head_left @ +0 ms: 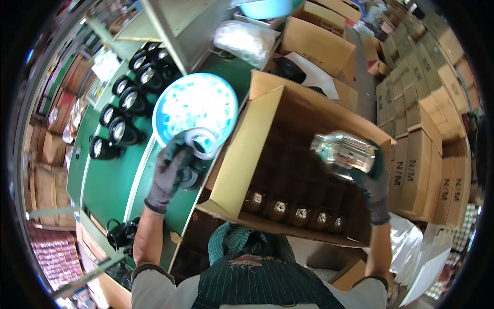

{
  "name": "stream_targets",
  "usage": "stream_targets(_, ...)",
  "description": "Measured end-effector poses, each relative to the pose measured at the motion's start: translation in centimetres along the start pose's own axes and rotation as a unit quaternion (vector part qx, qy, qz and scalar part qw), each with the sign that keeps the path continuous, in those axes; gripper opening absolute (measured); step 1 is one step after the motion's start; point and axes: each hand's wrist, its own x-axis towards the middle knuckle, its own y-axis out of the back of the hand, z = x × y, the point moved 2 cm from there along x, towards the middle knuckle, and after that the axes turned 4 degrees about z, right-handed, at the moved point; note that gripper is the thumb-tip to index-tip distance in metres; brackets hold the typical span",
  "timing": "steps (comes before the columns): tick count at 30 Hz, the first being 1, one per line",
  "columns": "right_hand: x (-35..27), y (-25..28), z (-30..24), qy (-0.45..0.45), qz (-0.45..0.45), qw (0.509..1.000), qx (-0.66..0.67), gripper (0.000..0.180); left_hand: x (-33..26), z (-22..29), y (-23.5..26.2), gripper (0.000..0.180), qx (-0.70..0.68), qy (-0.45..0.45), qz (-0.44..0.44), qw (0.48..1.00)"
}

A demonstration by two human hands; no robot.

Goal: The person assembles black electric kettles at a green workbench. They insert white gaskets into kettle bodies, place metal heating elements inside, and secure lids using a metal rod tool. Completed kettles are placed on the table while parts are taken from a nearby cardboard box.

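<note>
My left hand (170, 172), in a grey glove, grips a black lidded piece with a white ring (201, 143) on top, held over the green bench beside a blue bowl (194, 105) full of white rings. My right hand (373, 180), gloved too, holds a shiny metal pot body (342, 153) wrapped in clear film above an open cardboard box (247, 149). Several shiny metal pots (288, 210) stand in a row along the box's near wall.
Several black lidded parts (126, 100) lie in rows on the green bench (108, 180) at left. Stacked cardboard cartons (422, 129) rise at right, more open boxes (319, 46) at the back. A bag of white pieces (247, 38) lies behind the bowl.
</note>
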Motion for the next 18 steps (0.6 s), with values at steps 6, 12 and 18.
stream_targets(6,-1.3,-15.4,-3.8,-0.141,-0.298,0.865,0.378,0.087,-8.6,4.7,-1.4,0.05,-0.054,0.073,-0.009,0.996)
stream_targets(12,-4.0,-24.7,-6.6,-0.108,-0.446,0.801,0.385,0.087,-16.1,8.8,5.3,0.046,0.002,0.028,0.128,0.991)
stream_targets(18,-8.4,-34.3,-8.7,-0.222,-0.517,0.716,0.413,0.085,-22.8,9.8,9.8,0.042,0.023,0.003,0.242,0.97)
